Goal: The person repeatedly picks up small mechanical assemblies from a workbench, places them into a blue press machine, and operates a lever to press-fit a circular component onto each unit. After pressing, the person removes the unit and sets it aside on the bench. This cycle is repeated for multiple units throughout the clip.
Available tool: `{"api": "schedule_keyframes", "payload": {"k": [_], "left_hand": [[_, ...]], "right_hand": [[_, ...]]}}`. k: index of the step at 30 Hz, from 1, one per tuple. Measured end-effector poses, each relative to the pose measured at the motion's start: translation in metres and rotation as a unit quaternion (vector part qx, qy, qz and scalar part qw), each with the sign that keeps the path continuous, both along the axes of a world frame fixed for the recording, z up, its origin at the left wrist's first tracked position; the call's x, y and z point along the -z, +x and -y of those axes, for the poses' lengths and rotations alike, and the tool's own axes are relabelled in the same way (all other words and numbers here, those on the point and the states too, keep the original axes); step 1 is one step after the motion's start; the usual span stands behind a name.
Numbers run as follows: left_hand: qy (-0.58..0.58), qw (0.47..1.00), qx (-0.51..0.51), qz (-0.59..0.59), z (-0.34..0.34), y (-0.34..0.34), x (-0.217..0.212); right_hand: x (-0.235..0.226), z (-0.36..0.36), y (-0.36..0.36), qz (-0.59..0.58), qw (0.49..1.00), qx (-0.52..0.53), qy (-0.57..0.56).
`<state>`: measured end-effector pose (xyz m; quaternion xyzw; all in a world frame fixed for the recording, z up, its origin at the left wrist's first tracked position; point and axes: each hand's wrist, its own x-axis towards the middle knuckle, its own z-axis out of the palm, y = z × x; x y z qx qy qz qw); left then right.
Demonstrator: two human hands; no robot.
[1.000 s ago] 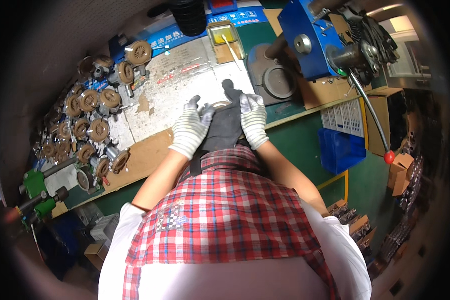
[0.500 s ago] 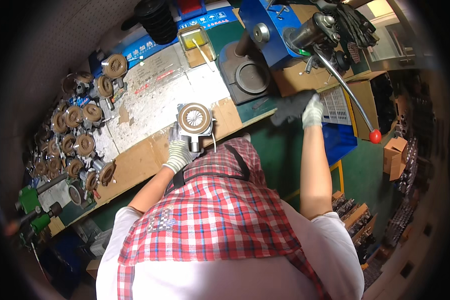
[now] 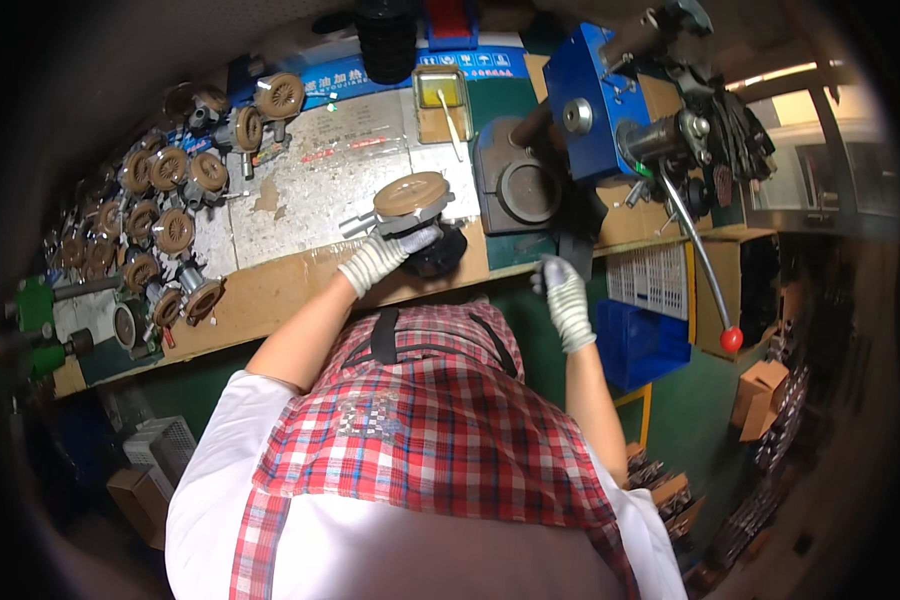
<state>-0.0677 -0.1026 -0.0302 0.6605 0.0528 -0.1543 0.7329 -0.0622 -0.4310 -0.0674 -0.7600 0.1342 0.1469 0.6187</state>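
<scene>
— What's in the left hand (image 3: 382,256)?
— Its grip is closed on a brown-capped metal part (image 3: 410,204), above the desk (image 3: 270,290) edge.
— And the right hand (image 3: 564,297)?
— Right of that part, curled on a dark strap (image 3: 572,245).

Left hand (image 3: 378,258) gripping brown-topped part (image 3: 411,200), right hand (image 3: 564,296) seemingly empty

You had even overhead light on the pale, scuffed worktop sheet (image 3: 340,180), bright enough to read its stains. The strongest light came from two o'clock, where the window-like panes (image 3: 820,150) washed out to near white. A black vignette ringed the frame, deepest from seven to eleven o'clock. Straight bench edges bowed toward the rim. Your white knitted left glove (image 3: 375,258) stayed sharp; far corners smeared soft.
</scene>
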Motion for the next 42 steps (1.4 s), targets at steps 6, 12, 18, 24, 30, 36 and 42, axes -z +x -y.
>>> {"api": "schedule_keyframes", "payload": {"k": [6, 12, 18, 24, 30, 36, 42], "left_hand": [[-0.22, 0.973, 0.046, 0.056, -0.014, -0.005, -0.081], [-0.136, 0.986, 0.065, 0.074, -0.036, -0.014, -0.109], [-0.166, 0.981, 0.06, 0.079, -0.043, -0.02, -0.124], [-0.097, 0.991, 0.033, 0.089, -0.055, -0.026, -0.106], [-0.159, 0.976, 0.076, 0.127, -0.053, -0.02, -0.115], [-0.179, 0.976, 0.068, 0.106, -0.058, -0.016, -0.094], [-0.03, 0.993, 0.006, 0.114, -0.071, -0.03, -0.089]], "right_hand": [[-0.099, -0.08, -0.021, 0.13, 0.966, -0.215, -0.053], [-0.131, -0.109, -0.028, 0.165, 0.95, -0.261, 0.051], [-0.141, -0.139, -0.023, 0.219, 0.941, -0.243, 0.083], [-0.137, -0.143, -0.021, 0.202, 0.942, -0.251, 0.093], [-0.104, -0.133, -0.016, 0.133, 0.982, -0.112, 0.07], [-0.107, -0.124, -0.011, 0.139, 0.979, -0.093, 0.115], [-0.143, -0.123, -0.015, 0.14, 0.953, -0.232, 0.132]]}}
